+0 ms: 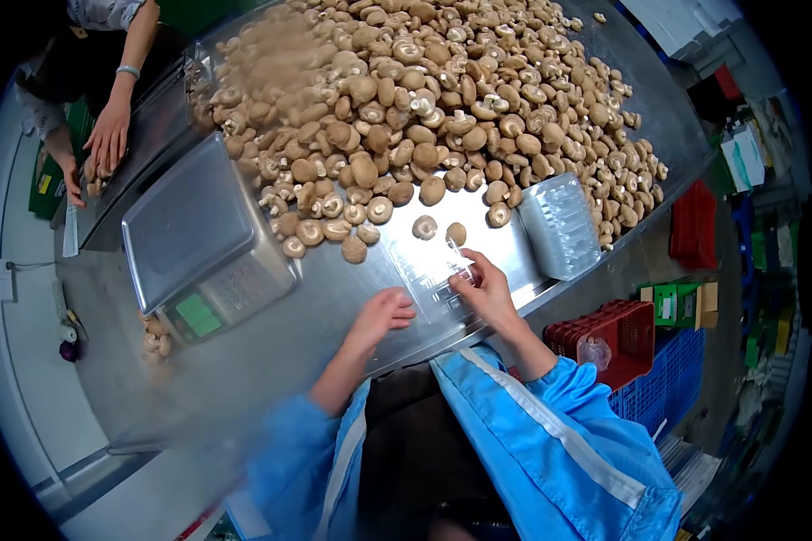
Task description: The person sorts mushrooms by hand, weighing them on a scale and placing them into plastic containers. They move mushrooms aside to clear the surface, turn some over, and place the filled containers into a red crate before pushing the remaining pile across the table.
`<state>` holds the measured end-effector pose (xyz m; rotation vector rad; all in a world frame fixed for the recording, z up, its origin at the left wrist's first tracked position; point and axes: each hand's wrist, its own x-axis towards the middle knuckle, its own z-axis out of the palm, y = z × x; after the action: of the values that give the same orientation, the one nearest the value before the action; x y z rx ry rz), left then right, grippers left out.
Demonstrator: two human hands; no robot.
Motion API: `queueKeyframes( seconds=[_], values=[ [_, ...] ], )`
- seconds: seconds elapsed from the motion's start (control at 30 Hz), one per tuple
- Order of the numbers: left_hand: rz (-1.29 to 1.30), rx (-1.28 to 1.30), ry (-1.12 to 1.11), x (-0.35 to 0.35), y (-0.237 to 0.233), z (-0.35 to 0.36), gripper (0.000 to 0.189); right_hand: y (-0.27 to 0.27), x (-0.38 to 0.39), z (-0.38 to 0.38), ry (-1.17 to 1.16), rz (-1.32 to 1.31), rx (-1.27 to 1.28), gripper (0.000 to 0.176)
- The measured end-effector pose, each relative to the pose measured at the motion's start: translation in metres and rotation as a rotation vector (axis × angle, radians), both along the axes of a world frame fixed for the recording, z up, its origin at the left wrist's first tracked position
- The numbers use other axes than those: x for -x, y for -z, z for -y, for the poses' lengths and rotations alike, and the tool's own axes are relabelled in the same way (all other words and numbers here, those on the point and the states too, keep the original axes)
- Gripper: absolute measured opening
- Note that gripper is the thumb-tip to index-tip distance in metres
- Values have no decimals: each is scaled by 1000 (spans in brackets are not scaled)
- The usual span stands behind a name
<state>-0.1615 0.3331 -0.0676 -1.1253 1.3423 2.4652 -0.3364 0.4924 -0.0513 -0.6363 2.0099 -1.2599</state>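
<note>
A clear plastic tray [427,281] lies on the metal table in front of me, hard to make out against the shine. My right hand [487,293] pinches its right side between thumb and fingers. On the other side, my left hand [385,316] is close to the tray's left edge, fingers loosely bent and holding nothing that I can see. Just beyond the tray are two loose mushrooms, one pale gill side up [425,227] and one brown cap [456,233]. A large heap of brown mushrooms [442,99] covers the table's far part.
Stacked clear trays [559,225] stand right of my hands. A weighing scale [189,221] with a green display is at the left. Another person's hands [108,135] handle mushrooms at upper left. Red crates [618,329] and a blue crate [672,374] sit beyond the right table edge.
</note>
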Motion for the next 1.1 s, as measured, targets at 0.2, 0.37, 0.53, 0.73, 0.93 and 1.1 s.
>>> queueKeyframes(
  seconds=[0.2,0.37,0.53,0.73,0.93,1.1],
  values=[
    [-70,-237,-213,-38,-57,35,55,-72,-31,17,-532,-635,173,28],
    [73,-29,-202,-63,-49,43,42,-55,-60,37,-615,-596,317,28],
    [78,-70,-473,-83,-23,35,32,-55,-51,39,-343,-672,77,45],
    [114,-192,-512,-88,-17,20,26,-17,-44,32,-328,131,-239,56],
    [210,-48,-432,-81,-17,38,30,2,-51,32,-273,15,-191,49],
    [170,52,-387,-42,-8,66,28,1,-40,61,-68,54,-193,41]
  ],
)
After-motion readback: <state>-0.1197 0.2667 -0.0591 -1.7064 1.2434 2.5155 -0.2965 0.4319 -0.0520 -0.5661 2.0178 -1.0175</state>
